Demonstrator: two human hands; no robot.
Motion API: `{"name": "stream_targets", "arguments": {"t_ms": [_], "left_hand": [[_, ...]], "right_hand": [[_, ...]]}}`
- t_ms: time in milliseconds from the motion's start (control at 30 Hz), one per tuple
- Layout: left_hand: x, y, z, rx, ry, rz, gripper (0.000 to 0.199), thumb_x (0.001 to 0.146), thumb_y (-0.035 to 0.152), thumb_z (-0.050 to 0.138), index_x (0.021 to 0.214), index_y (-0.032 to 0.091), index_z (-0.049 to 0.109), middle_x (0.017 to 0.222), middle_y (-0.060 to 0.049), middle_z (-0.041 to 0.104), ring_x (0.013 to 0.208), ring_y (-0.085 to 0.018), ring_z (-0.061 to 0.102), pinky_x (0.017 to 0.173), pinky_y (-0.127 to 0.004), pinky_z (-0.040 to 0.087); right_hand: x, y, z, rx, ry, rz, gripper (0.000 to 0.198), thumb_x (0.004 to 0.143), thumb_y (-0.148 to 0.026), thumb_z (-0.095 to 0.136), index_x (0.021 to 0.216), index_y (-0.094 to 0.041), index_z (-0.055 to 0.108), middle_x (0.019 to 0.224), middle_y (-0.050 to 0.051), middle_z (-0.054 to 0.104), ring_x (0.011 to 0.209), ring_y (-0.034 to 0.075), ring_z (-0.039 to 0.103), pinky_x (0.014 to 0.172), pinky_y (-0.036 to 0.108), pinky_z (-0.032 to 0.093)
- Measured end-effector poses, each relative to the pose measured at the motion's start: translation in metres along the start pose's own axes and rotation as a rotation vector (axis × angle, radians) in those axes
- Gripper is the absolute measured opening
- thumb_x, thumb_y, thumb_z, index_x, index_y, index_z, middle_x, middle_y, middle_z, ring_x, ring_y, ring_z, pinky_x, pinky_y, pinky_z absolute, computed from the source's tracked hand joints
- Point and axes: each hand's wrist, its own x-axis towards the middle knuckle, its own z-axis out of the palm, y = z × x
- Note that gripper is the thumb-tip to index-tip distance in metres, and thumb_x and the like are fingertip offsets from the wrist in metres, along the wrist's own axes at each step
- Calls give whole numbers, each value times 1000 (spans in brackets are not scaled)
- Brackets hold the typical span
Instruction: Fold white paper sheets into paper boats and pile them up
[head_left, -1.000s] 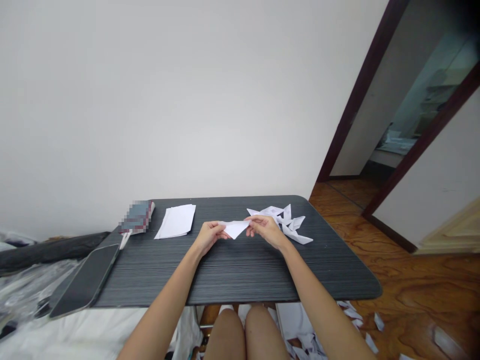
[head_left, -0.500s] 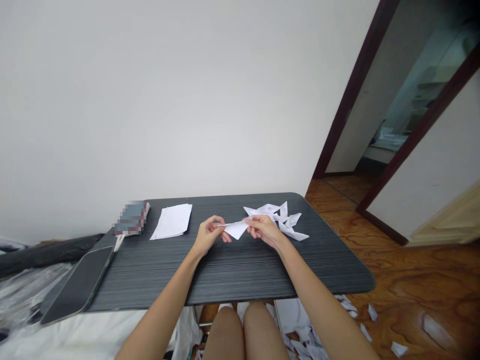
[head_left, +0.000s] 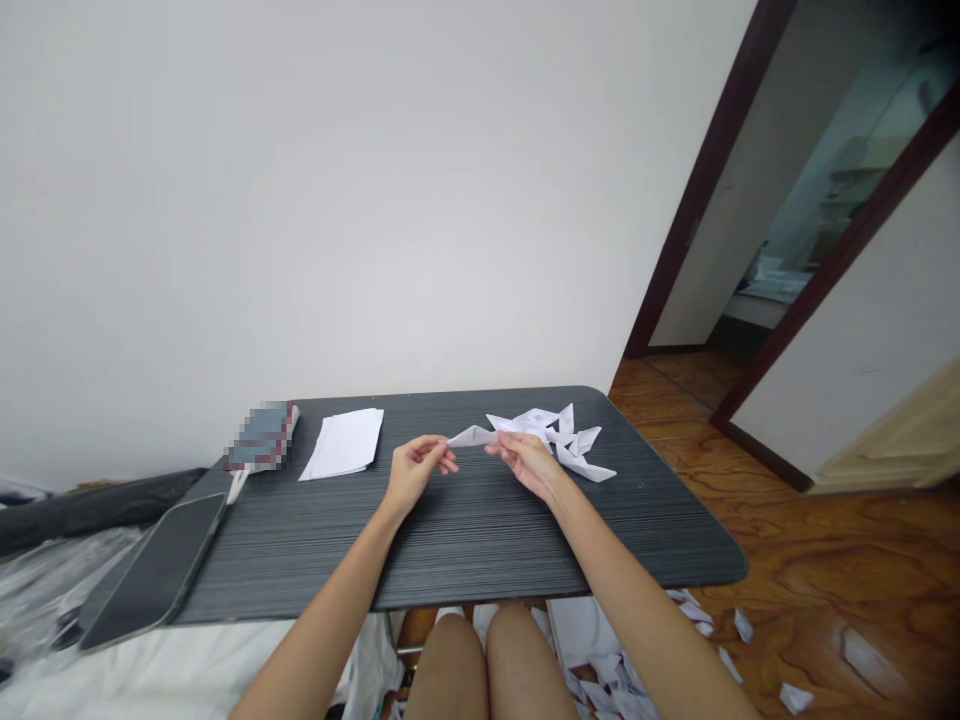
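Between my two hands is a small folded white paper boat [head_left: 472, 437], raised over the dark table. My left hand [head_left: 416, 472] pinches its left tip between thumb and fingers. At the other tip my right hand [head_left: 525, 458] is closed on the paper in the same way. A low peak rises in the middle of the paper. Just beyond my right hand lies a pile of folded white paper boats [head_left: 574, 445]. A stack of flat white paper sheets [head_left: 343, 445] rests to the left of my left hand.
The dark wood-grain table [head_left: 480, 550] stands against a white wall. On its left are a blurred-out grey and red item [head_left: 262, 437] and a black tablet-like slab [head_left: 157, 570] at the edge. Paper pieces [head_left: 615, 685] litter the floor below, and a doorway opens at right.
The paper's downward-pointing triangle no longer shows; a low upward peak is now in view between my hands. Both hands have stayed almost in place, still gripping the ends.
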Motion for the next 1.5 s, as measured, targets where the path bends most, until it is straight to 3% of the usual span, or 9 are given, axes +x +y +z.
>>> {"name": "stream_targets", "arguments": {"t_ms": [100,200,367,533,667,867,1000,1200,1500], "left_hand": [[1,-4,1,126,105,44,23,71,29,56,79,8,56,61,-5,62,53,-14,59,45,-21,44],[0,-7,4,146,141,41,24,71,31,55,78,8,55,57,-4,60,47,-13,58,43,-21,45],[-2,-7,10,105,181,36,25,70,32,55,79,10,52,51,0,57,39,-13,56,36,-21,42],[-3,-6,10,140,182,42,28,68,32,57,82,8,57,59,-6,63,53,-18,62,53,-28,51],[-4,-10,7,259,111,114,28,68,29,58,90,11,58,72,-8,67,69,-20,64,69,-31,51],[-2,-10,-3,480,107,263,19,75,30,49,77,15,61,62,-3,63,55,-14,61,58,-24,49],[-1,-3,-6,575,102,287,20,77,30,46,74,16,60,60,-2,60,49,-11,55,52,-22,45],[-3,-1,-4,636,57,256,19,78,28,43,70,16,55,56,-1,59,47,-11,54,53,-22,43],[-7,2,-5,690,-34,169,19,78,27,41,63,17,45,48,3,54,41,-9,52,47,-19,38]], "right_hand": [[0,6,5,-209,31,-116,25,70,-31,57,60,-9,56,53,5,61,40,8,57,28,11,34],[0,12,10,-377,62,-233,31,70,-38,54,56,-10,51,49,4,58,35,10,55,25,13,30],[-4,12,18,-394,154,-345,25,68,-36,56,77,-16,45,48,-2,57,34,14,55,24,15,31],[-3,11,17,-347,153,-343,24,67,-35,56,71,-17,41,45,-3,56,33,14,55,25,16,35],[0,12,13,-313,195,-314,25,65,-35,60,65,-16,42,45,0,58,37,14,58,31,18,43],[-1,8,12,-333,81,-240,26,62,-37,61,66,-14,47,56,4,63,55,18,64,47,23,51],[-6,5,12,-484,-31,-291,20,66,-33,57,68,-15,47,53,0,59,42,12,58,35,18,40],[-10,5,9,-764,-39,-389,13,75,-26,44,66,-18,43,47,-5,51,30,5,39,33,16,29],[-11,2,7,-815,-61,-380,13,75,-24,43,63,-18,41,43,-6,49,28,5,36,31,16,26]]}}
